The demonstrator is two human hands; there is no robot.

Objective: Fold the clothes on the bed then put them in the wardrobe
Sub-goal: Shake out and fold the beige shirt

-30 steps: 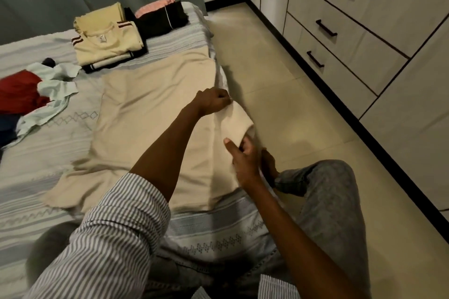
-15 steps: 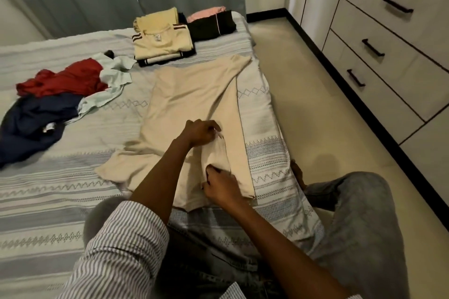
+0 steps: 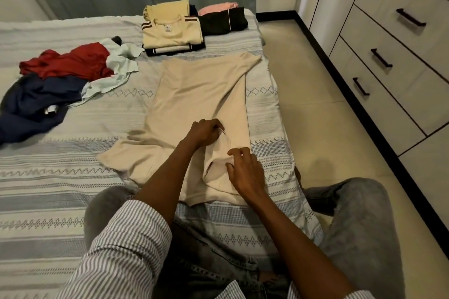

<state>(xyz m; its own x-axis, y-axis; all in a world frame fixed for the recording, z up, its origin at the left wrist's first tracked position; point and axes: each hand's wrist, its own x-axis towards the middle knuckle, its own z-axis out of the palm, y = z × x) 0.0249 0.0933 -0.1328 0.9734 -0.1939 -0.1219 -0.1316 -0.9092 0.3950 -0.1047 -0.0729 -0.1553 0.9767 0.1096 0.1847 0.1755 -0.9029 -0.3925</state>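
On the bed (image 3: 73, 177), near its right edge, a beige garment (image 3: 194, 94) lies spread flat, one side folded inward. Left hand (image 3: 204, 132) grips a fold of the beige garment with curled fingers. Right hand (image 3: 245, 172) pinches its fabric just beside the left. Beyond the garment: folded cream shirts (image 3: 170, 31) and a folded black item (image 3: 223, 22). Left of the garment: unfolded red (image 3: 70, 60), navy (image 3: 36, 102) and pale green (image 3: 116, 68) clothes. Wardrobe drawers (image 3: 388, 43) stand right of the bed.
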